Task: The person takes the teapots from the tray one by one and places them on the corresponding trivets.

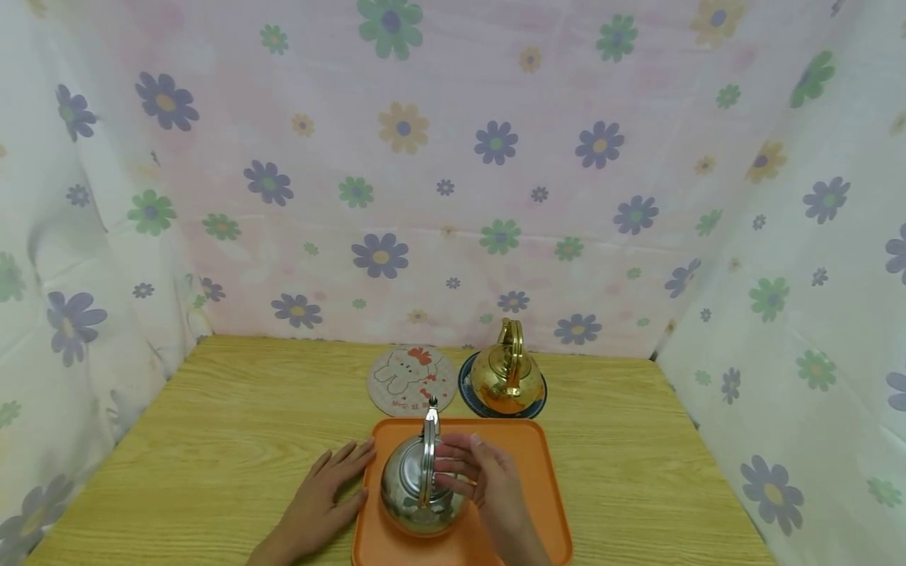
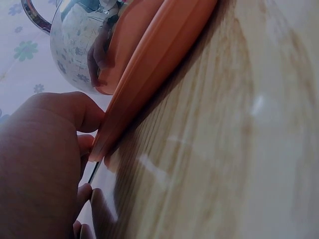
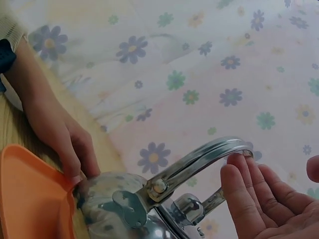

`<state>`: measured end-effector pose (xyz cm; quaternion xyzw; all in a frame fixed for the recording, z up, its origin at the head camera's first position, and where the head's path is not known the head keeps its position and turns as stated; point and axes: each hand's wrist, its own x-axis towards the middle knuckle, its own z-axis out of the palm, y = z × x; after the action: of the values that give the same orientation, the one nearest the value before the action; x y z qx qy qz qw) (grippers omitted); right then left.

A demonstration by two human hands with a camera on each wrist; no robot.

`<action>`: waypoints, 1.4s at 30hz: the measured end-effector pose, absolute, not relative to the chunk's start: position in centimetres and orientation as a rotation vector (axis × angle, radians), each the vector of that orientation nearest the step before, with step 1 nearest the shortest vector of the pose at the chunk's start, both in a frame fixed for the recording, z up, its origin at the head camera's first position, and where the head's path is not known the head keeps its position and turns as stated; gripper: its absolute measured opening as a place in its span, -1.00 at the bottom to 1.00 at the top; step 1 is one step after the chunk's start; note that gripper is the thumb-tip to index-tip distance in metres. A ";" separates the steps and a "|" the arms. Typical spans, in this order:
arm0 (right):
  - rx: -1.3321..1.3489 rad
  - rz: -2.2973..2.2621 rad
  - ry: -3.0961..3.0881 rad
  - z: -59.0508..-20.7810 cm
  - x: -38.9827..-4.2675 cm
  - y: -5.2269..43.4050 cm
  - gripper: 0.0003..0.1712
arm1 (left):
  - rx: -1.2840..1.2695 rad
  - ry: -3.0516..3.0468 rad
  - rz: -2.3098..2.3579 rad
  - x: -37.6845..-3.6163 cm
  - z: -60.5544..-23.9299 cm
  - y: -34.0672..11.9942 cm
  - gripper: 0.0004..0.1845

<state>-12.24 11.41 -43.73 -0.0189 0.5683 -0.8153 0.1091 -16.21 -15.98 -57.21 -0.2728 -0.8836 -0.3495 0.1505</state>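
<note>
A shiny silver kettle (image 1: 405, 497) stands on an orange tray (image 1: 543, 479), its arched handle (image 3: 199, 154) upright. My right hand (image 1: 495, 483) is beside the handle with the fingers extended and the thumb apart. In the right wrist view those fingertips (image 3: 244, 162) reach under the top of the handle; whether they touch it I cannot tell. At the tray's left edge lies my left hand (image 1: 322, 499), its fingers spread. The left wrist view shows its thumb (image 2: 89, 117) against the tray's rim and other fingers lower, by the table.
Behind the tray, a gold kettle (image 1: 504, 385) stands on a dark blue round mat (image 1: 469, 393). Left of it lies a round mat with a rabbit drawing (image 1: 396, 373). Flowered cloth (image 1: 453, 157) encloses the wood-grain table (image 1: 248, 424) at the back and sides.
</note>
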 end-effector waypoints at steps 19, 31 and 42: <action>-0.021 -2.340 1.664 -44.2 -12.6 9.8 -0.43 | -0.798 -2.547 -1.006 -16.3 -57.3 -15.9 -0.47; 0.008 -2.332 1.720 -44.6 -12.8 8.8 -0.53 | -0.786 -2.542 -1.000 -16.2 -57.3 -16.0 -0.46; 0.088 -2.365 1.828 -45.0 -12.9 8.0 -0.62 | -0.795 -2.533 -0.990 -16.1 -56.9 -16.0 -0.47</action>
<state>-12.93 7.99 -44.97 0.0294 0.6096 -0.7886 0.0757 -16.06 -16.01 -56.93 -0.2774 -0.8834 -0.3451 0.1533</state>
